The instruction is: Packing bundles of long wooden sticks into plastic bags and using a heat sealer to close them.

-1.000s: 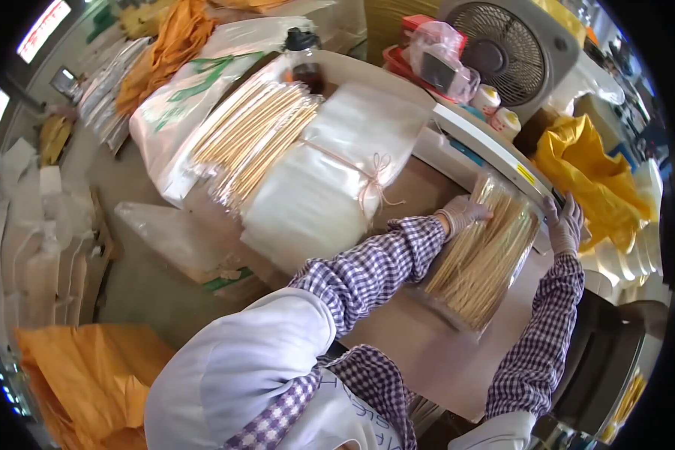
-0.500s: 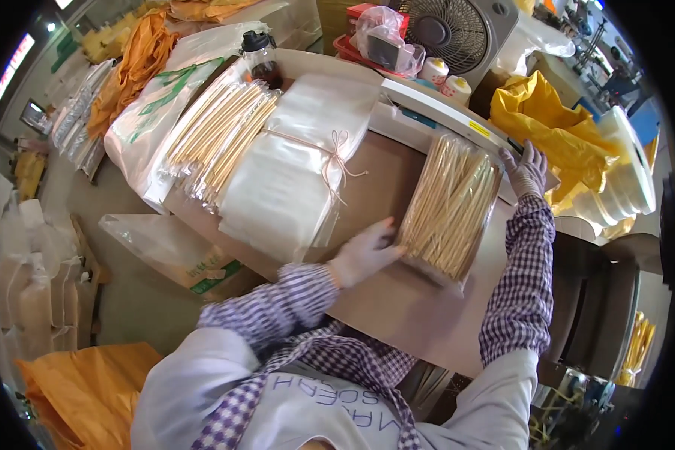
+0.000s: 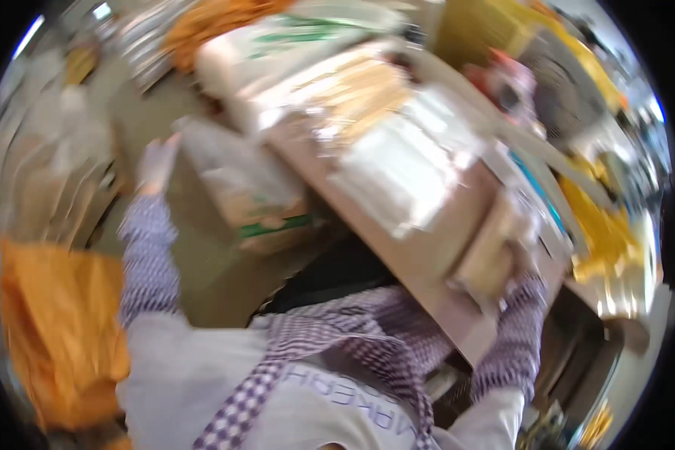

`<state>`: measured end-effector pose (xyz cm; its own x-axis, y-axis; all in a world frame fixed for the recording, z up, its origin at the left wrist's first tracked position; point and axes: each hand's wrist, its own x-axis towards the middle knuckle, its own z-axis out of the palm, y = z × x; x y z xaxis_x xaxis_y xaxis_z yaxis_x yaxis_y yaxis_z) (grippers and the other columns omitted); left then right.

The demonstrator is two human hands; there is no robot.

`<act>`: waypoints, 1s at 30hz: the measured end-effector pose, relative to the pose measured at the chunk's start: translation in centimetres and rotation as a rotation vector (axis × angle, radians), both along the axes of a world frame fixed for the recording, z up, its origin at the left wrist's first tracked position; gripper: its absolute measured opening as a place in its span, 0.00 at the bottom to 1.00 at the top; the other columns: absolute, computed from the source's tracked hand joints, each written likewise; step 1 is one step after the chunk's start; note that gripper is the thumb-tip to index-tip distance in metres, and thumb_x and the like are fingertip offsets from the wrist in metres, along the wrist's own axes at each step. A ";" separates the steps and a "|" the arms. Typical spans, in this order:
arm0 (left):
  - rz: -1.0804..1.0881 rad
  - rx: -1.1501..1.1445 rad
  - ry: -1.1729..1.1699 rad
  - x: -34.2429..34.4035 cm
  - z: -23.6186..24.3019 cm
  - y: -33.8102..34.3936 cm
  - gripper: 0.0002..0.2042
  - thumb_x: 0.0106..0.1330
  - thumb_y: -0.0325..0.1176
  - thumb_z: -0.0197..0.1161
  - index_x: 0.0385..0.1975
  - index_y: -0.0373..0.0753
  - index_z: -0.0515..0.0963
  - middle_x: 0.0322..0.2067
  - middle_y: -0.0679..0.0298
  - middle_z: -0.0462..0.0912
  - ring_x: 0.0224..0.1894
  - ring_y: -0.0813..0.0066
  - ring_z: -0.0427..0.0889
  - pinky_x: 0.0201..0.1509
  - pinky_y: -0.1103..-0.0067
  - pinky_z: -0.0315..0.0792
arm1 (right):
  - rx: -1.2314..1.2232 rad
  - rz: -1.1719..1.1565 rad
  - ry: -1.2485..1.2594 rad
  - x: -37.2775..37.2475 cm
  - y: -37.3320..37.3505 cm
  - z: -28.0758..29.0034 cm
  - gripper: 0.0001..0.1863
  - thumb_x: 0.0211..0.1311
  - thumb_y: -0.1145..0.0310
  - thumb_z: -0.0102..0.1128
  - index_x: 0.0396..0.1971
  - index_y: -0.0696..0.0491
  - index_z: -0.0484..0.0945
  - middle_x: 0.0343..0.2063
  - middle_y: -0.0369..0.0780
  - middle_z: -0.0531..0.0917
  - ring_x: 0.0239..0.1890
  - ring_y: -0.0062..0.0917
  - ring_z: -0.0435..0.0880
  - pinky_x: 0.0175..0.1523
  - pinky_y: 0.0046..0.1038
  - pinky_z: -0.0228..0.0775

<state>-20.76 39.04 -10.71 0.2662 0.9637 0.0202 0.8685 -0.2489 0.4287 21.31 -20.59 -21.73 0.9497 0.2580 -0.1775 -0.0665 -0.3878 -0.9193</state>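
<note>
Packet (image 3: pixel 484 261) on brown tabletop (image 3: pixel 418 271), greyish floor (image 3: pixel 211 289)

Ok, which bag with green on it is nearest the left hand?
The lower plastic bag, its tip beside the left hand; the upper green-marked bag is farther.

The left arm (image 3: pixel 151 251) stretches forward and out, the left hand (image 3: pixel 156 166) blurred at its end. Well apart, the right arm (image 3: pixel 511 341) slants forward, the right hand (image 3: pixel 524 253) too smeared to read
</note>
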 end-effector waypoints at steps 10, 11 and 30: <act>0.053 -0.593 -0.238 -0.7 -4.2 4.5 0.40 0.54 0.68 0.43 0.51 0.35 0.66 0.34 0.49 0.77 0.27 0.64 0.79 0.27 0.76 0.73 | 0.817 -0.175 0.364 -20.1 5.2 -3.6 0.25 0.52 0.60 0.52 0.48 0.60 0.69 0.44 0.43 0.75 0.48 0.33 0.72 0.57 0.35 0.62; 0.020 -0.528 -0.257 0.9 -2.9 4.8 0.34 0.56 0.64 0.47 0.47 0.36 0.69 0.31 0.50 0.77 0.23 0.66 0.78 0.24 0.77 0.72 | 0.942 -0.117 0.316 -20.7 7.5 -1.1 0.28 0.51 0.59 0.52 0.52 0.58 0.65 0.48 0.44 0.72 0.51 0.34 0.70 0.58 0.37 0.60; -0.051 -0.741 -0.894 -5.7 -13.6 -3.8 0.15 0.63 0.41 0.53 0.16 0.40 0.69 0.12 0.68 0.70 0.13 0.81 0.69 0.15 0.85 0.62 | 0.904 0.075 0.322 -20.2 46.4 -3.7 0.28 0.31 0.85 0.52 0.42 0.56 0.68 0.28 0.36 0.73 0.31 0.29 0.73 0.38 0.29 0.70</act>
<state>-26.47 35.27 -24.33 0.4807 0.8068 -0.3436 0.1790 0.2933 0.9391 1.07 25.85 -25.43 0.8656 0.4832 -0.1311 -0.3718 0.4451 -0.8146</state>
